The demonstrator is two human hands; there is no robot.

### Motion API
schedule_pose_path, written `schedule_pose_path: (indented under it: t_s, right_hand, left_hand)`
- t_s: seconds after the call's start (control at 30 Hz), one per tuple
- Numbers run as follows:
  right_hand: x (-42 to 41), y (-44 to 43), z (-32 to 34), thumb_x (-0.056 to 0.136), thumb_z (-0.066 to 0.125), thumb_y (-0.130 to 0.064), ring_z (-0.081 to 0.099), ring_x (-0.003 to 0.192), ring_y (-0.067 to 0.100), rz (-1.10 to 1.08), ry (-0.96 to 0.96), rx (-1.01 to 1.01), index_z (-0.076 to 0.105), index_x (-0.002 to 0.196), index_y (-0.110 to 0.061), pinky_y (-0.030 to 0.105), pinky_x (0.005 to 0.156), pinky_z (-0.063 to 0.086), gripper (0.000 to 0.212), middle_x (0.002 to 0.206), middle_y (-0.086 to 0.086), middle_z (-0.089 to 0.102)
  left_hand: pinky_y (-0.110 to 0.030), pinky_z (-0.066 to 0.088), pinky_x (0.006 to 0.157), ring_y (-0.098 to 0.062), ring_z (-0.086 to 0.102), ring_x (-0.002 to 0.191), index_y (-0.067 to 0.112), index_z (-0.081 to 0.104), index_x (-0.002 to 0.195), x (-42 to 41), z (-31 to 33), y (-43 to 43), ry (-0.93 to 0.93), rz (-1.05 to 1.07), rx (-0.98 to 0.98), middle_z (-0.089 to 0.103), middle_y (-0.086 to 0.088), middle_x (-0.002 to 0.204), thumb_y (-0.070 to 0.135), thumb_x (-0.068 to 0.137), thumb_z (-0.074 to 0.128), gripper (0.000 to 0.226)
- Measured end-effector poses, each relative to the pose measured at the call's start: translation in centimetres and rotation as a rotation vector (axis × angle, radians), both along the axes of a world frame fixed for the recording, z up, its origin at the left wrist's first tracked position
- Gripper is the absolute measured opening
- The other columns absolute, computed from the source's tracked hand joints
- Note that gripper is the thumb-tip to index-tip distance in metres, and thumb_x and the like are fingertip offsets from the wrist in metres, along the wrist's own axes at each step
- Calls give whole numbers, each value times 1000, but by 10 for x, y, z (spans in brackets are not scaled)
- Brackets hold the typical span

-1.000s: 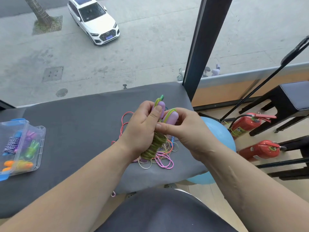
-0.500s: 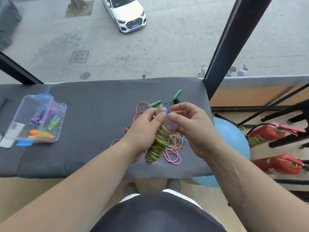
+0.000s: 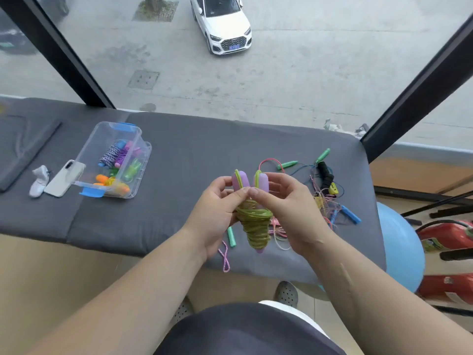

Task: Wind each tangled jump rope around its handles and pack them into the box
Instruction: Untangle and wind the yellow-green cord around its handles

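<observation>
Green rope coils around two purple handles, pinched by left hand and right hand above grey table; clear box sits far left.

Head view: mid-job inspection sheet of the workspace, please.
Surface: grey padded bench, work laid on it.
Job's things: green rope wound round purple handles, held up; clear box holds wound ropes; tangled ropes lie at the right.
Clutter: phone and white object beside the box.
Hands: left hand and right hand both pinch the green rope.
Cables: nothing seen.
Surroundings: window, white car below; blue ball and red extinguishers at the right.
</observation>
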State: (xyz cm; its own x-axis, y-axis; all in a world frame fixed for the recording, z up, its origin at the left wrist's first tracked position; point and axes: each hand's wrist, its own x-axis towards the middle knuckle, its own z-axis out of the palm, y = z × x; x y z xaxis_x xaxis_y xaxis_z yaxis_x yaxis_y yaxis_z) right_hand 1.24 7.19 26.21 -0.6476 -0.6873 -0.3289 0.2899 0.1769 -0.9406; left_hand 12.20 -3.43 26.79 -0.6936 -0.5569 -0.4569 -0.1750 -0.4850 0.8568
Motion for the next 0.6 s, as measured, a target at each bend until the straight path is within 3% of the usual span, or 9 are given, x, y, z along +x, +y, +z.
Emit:
schedule_pose_path:
  t_s: [0.1,0.23,0.37,0.5,0.6]
  right_hand:
    - [52,-47,-3,77,85,-15,72,101,18,73,-8,16,64,121,-13,29,79,57,49,109,4,75]
    - [110,-104,-2,75,86,-16,74,91,18,46,85,77,69,112,-14,34,80,59,40,101,3,76]
    - [135,-145,-4,69,90,-20,74,88,21,25,126,110,71,106,-14,39,81,61,42,96,4,76]
    - [143,-182,-16,69,92,-21,74,87,26,10,99,111,65,110,-19,43,82,61,49,101,7,73]
    - [139,-214,-31,64,94,-34,72,86,24,-42,91,148,55,106,-25,41,77,59,59,102,7,70]
  left_hand:
    - [-31,58,73,-23,70,83,9,57,118,54,-4,-50,19,21,19,73,-23,102,14,96,66,25]
    - [-34,57,78,-22,69,81,14,58,116,112,-5,-108,35,3,96,76,-10,96,19,95,67,24]
    - [-29,57,70,-18,69,78,16,60,117,140,-10,-149,28,-9,159,76,-5,93,20,94,67,24]
    - [-34,55,78,-20,70,85,17,62,120,148,-19,-186,-8,9,198,75,-8,100,18,94,66,26]
    - [-36,55,81,-24,70,89,16,63,120,146,-27,-217,-49,40,204,74,-11,104,16,96,64,24]
